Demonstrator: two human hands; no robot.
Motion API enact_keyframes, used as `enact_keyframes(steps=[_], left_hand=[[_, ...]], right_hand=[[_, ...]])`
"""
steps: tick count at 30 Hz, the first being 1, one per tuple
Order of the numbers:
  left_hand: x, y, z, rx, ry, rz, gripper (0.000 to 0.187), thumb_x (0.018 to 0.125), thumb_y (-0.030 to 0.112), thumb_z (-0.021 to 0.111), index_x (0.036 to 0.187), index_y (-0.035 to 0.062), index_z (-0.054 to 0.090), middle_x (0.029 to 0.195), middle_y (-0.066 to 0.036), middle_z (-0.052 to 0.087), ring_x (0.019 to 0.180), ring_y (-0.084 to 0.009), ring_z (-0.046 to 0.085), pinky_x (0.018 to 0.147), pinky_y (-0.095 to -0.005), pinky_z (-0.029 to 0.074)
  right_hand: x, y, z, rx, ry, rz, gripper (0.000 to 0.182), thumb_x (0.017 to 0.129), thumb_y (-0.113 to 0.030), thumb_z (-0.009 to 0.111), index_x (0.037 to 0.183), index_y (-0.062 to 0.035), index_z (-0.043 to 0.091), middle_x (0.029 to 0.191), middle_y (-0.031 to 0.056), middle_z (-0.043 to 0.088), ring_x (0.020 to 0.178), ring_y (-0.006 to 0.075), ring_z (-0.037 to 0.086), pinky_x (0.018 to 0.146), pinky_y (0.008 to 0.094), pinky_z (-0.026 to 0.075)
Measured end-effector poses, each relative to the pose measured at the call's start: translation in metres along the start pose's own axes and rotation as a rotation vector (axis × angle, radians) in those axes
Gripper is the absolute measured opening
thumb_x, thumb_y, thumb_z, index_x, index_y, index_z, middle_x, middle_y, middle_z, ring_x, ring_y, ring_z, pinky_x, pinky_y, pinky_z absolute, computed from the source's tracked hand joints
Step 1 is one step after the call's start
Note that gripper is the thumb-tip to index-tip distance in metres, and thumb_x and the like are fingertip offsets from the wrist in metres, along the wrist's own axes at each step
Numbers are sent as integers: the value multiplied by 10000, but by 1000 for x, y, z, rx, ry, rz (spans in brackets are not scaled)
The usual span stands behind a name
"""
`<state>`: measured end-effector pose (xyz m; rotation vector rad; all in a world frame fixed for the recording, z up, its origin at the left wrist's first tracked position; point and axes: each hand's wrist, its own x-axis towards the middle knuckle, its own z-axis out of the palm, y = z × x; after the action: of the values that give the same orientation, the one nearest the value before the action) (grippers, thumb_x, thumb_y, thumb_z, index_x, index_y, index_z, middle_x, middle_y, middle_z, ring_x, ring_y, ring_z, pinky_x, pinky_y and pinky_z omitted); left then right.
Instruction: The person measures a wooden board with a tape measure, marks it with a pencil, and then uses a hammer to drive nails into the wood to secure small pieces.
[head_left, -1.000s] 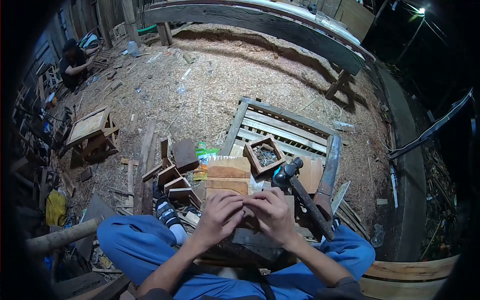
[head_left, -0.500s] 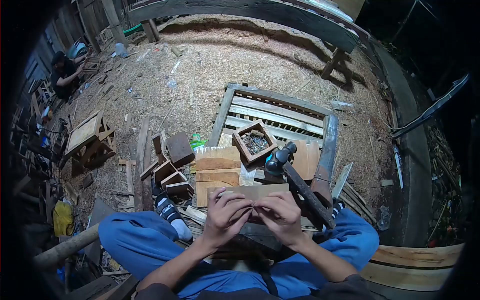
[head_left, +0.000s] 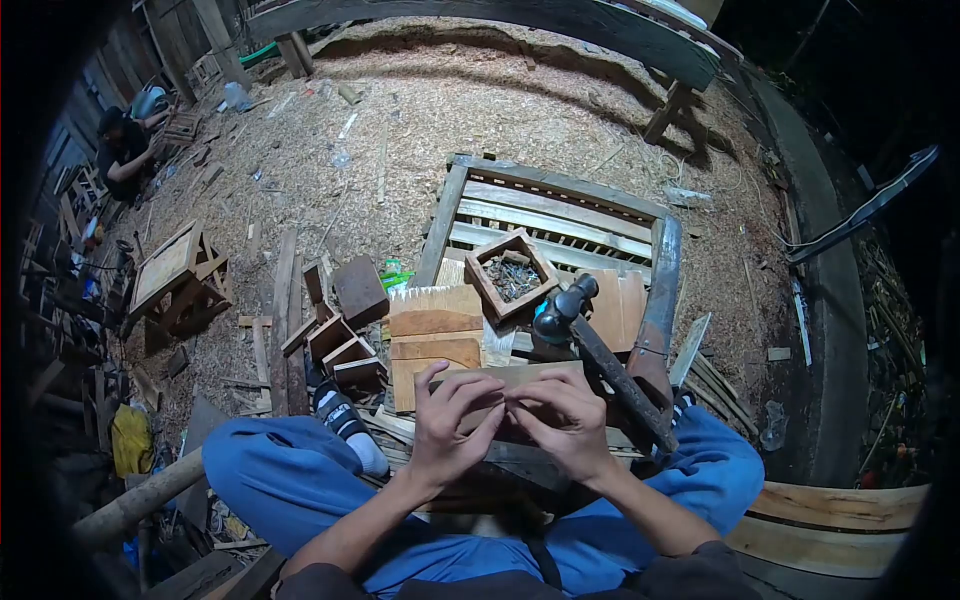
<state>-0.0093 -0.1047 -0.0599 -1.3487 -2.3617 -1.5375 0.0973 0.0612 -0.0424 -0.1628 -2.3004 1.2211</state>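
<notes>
In front of my lap, my left hand (head_left: 455,420) and my right hand (head_left: 562,420) meet with fingertips nearly touching. Both have curled fingers and bent thumbs on a thin wooden board (head_left: 525,376); its upper edge shows above the knuckles, and the fingers cover much of the rest. Whether something small is also pinched between the fingertips cannot be made out. Just beyond my right hand lies a hammer (head_left: 610,370), its head pointing away and its handle slanting toward my right knee. Flat wood pieces (head_left: 435,325) lie ahead of my left hand.
A square wooden box (head_left: 512,275) holding small metal pieces, seemingly nails, rests by a slatted wooden frame (head_left: 560,215). Small wooden boxes (head_left: 345,350) and a dark block (head_left: 360,290) are on the left. Another person (head_left: 122,155) crouches far left. A wooden bench (head_left: 490,22) spans the back.
The board has tilted between my hands, and its visible upper edge looks narrower. My right-hand fingers have shifted slightly. The hammer and boxes stay in place; the view has moved a little.
</notes>
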Motion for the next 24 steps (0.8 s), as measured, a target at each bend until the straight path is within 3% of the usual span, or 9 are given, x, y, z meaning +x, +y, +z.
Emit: enact_keyframes(steps=[1, 3, 7, 10, 12, 16, 22, 24], left_hand=[[0, 0, -1, -6, 7, -6, 301, 823, 78, 829, 1112, 91, 746, 1099, -36, 762, 1081, -204, 711, 1185, -477, 315], [0, -2, -1, -15, 13, -16, 302, 824, 75, 827, 1113, 91, 742, 1109, -42, 759, 1086, -205, 711, 1185, -475, 311], [-2, -3, -4, -15, -25, -6, 304, 816, 80, 828, 1111, 104, 759, 1113, -54, 758, 1099, -200, 708, 1187, -475, 303], [0, -3, -7, -25, -52, -13, 293, 817, 88, 826, 1104, 127, 777, 1107, -45, 761, 1103, -191, 706, 1189, -476, 302], [0, -4, -7, -37, -53, -26, 284, 818, 93, 826, 1095, 140, 786, 1097, -37, 764, 1104, -185, 706, 1190, -475, 301], [-1, -8, -4, -25, -57, -9, 247, 829, 103, 828, 1069, 149, 795, 1047, -7, 776, 1101, -168, 709, 1192, -478, 300], [8, -6, -13, 19, -64, -6, 212, 844, 97, 828, 1049, 137, 797, 1038, 2, 784, 1108, -171, 710, 1205, -489, 289], [15, -8, -19, 43, -60, -17, 205, 845, 95, 828, 1044, 132, 797, 1039, 2, 784, 1117, -173, 707, 1208, -494, 287]], right_hand=[[-1, -2, 2, 0, -2, 1, 279, 803, -15, 836, 1075, -61, 793, 937, 87, 764, 964, 274, 703, 856, 384, 543], [-2, -8, 7, 229, 49, 242, 355, 819, -23, 833, 1166, -69, 773, 972, 83, 770, 994, 269, 704, 876, 385, 551], [0, -6, 5, 235, 20, 245, 405, 822, -26, 837, 1216, -60, 749, 1040, 87, 763, 1013, 261, 703, 867, 383, 557], [12, -3, -7, 84, -24, 82, 364, 848, -57, 817, 1204, -44, 743, 1091, 100, 745, 1018, 280, 689, 891, 397, 538], [21, 3, -16, -329, 40, -17, 345, 874, -104, 794, 1206, -31, 731, 1094, 109, 742, 1027, 312, 666, 933, 422, 503], [34, 14, -31, -801, 37, 63, 559, 931, -142, 738, 1452, -29, 569, 1244, 193, 644, 1178, 366, 589, 1010, 471, 460], [29, 28, -34, -637, -137, 330, 700, 954, -170, 729, 1557, 12, 425, 1189, 245, 629, 1122, 420, 620, 978, 492, 498], [28, 37, -31, -628, -80, 280, 674, 951, -152, 725, 1546, -8, 442, 1234, 267, 646, 1124, 431, 651, 955, 486, 524]])
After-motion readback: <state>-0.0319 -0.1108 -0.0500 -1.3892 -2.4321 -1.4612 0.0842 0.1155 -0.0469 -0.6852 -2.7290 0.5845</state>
